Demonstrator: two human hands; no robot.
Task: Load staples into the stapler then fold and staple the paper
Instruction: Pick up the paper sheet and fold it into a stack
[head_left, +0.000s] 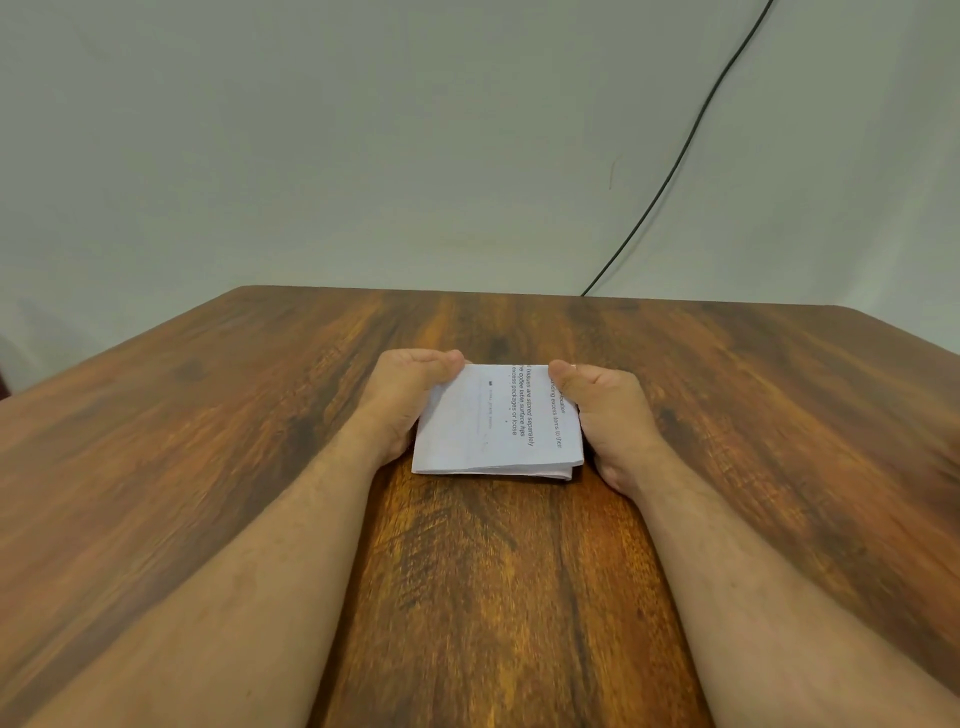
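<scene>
A white printed paper, folded into a thick small rectangle, lies on the wooden table in the middle of the view. My left hand holds its left edge, with the thumb on the far left corner. My right hand holds the right edge, its thumb on the far right corner. The fingers of both hands are hidden under or beside the paper. No stapler or staples are in view.
A black cable runs down the pale wall and ends behind the table's far edge at the right. The table's far edge lies just past the paper.
</scene>
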